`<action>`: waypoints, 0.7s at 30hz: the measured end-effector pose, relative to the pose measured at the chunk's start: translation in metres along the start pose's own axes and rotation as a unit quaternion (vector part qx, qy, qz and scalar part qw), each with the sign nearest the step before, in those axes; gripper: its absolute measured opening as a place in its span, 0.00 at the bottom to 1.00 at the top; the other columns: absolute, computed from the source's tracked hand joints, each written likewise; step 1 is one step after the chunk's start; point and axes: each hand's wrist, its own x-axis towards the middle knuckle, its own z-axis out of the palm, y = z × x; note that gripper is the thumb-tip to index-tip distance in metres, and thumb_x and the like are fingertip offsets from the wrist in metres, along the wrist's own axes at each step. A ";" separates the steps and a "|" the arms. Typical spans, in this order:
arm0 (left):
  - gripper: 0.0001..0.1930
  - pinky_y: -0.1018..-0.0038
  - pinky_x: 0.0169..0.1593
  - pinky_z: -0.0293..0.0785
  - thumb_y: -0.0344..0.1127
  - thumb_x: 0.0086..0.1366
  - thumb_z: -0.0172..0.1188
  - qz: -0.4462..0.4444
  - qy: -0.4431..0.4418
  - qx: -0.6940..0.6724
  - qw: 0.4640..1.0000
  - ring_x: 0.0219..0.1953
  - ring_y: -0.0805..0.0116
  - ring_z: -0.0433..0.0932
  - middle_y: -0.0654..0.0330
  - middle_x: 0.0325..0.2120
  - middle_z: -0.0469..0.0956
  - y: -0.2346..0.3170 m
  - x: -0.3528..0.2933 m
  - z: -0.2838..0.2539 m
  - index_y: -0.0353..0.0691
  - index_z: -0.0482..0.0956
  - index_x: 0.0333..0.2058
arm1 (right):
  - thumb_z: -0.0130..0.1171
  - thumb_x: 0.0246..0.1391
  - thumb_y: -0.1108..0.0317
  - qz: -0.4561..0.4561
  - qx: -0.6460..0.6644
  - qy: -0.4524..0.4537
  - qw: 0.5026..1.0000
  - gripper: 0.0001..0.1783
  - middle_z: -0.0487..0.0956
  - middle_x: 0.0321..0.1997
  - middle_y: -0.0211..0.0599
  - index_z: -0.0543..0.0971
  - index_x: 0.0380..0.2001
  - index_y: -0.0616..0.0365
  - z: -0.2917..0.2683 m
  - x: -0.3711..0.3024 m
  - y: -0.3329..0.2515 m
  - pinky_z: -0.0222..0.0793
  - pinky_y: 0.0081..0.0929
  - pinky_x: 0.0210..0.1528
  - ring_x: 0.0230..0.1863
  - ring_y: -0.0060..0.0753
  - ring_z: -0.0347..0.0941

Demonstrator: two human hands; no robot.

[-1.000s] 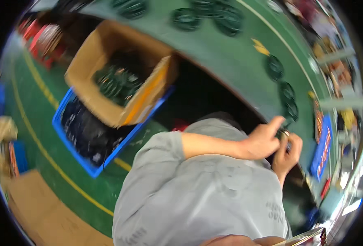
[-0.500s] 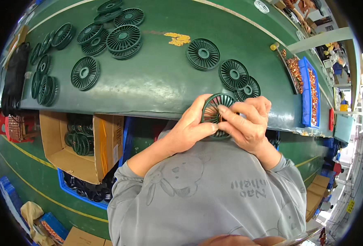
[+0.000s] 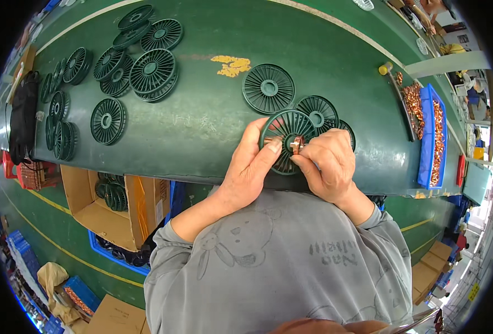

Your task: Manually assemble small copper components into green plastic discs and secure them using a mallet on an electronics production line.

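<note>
My left hand grips a dark green slatted plastic wheel by its left side, thumb across the spokes. The wheel is tilted up at the table's near edge, its face toward me. At its hub, my right hand pinches a small shiny copper-coloured metal piece between thumb and fingers. Whether that piece is seated in the hub or only touching it, I cannot tell. Just behind my hands lie similar wheels: one flat wheel, another wheel, and a third wheel partly hidden by my right hand.
More wheels lie in stacks across the left of the green table. At right are a blue tray of copper pieces and a dark-handled tool with a yellow head. Below the table's left edge, an open cardboard box holds wheels.
The held wheel has turned to face me more fully, and the copper piece now shows at its hub. My right fingers have drawn back from the spokes. The view has shifted slightly.
</note>
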 end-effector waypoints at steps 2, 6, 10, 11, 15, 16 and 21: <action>0.21 0.73 0.47 0.72 0.34 0.71 0.40 -0.024 0.003 -0.016 1.000 0.44 0.71 0.74 0.54 0.45 0.74 0.000 0.001 0.000 0.33 0.54 0.59 | 0.70 0.37 0.72 0.004 0.009 0.007 1.000 0.13 0.74 0.26 0.33 0.75 0.26 0.57 0.000 -0.001 0.001 0.63 0.33 0.32 0.27 0.37 0.68; 0.20 0.71 0.45 0.73 0.35 0.71 0.39 -0.054 0.014 -0.023 0.998 0.43 0.69 0.75 0.54 0.45 0.74 -0.001 0.006 0.003 0.35 0.55 0.59 | 0.69 0.37 0.74 0.016 0.025 0.037 0.999 0.13 0.75 0.25 0.33 0.74 0.26 0.57 -0.006 0.001 0.004 0.63 0.32 0.32 0.26 0.36 0.68; 0.21 0.75 0.47 0.70 0.35 0.71 0.40 -0.055 0.004 -0.023 0.998 0.43 0.73 0.73 0.56 0.45 0.73 -0.001 0.007 0.007 0.35 0.55 0.59 | 0.69 0.38 0.74 0.012 0.008 0.039 0.999 0.12 0.74 0.25 0.32 0.75 0.25 0.57 -0.004 -0.001 0.003 0.63 0.32 0.32 0.26 0.36 0.69; 0.21 0.75 0.47 0.70 0.35 0.71 0.40 -0.057 0.003 -0.022 0.998 0.43 0.73 0.73 0.56 0.45 0.73 -0.003 0.007 0.009 0.35 0.55 0.59 | 0.69 0.38 0.74 0.014 0.008 0.040 0.999 0.12 0.74 0.25 0.32 0.75 0.25 0.57 -0.004 -0.001 0.001 0.63 0.32 0.32 0.26 0.36 0.69; 0.20 0.77 0.47 0.68 0.33 0.70 0.43 0.026 0.034 0.105 0.994 0.42 0.75 0.71 0.58 0.43 0.73 -0.010 0.006 0.015 0.34 0.57 0.58 | 0.67 0.40 0.74 0.040 -0.021 -0.026 0.999 0.10 0.74 0.26 0.32 0.75 0.26 0.57 -0.005 -0.002 -0.001 0.60 0.32 0.33 0.27 0.37 0.68; 0.19 0.75 0.46 0.68 0.32 0.70 0.44 0.062 0.048 0.162 0.984 0.41 0.74 0.71 0.58 0.41 0.74 -0.012 0.005 0.016 0.33 0.58 0.57 | 0.66 0.41 0.74 0.054 -0.026 -0.040 0.997 0.10 0.74 0.26 0.33 0.75 0.27 0.57 -0.004 -0.004 -0.002 0.60 0.32 0.33 0.27 0.37 0.68; 0.19 0.71 0.46 0.70 0.33 0.70 0.44 0.123 0.058 0.303 0.943 0.40 0.66 0.75 0.54 0.39 0.76 -0.017 -0.001 0.024 0.32 0.58 0.57 | 0.65 0.43 0.73 0.083 -0.032 -0.064 0.994 0.09 0.74 0.27 0.34 0.74 0.28 0.57 -0.008 -0.009 -0.007 0.59 0.32 0.34 0.28 0.37 0.68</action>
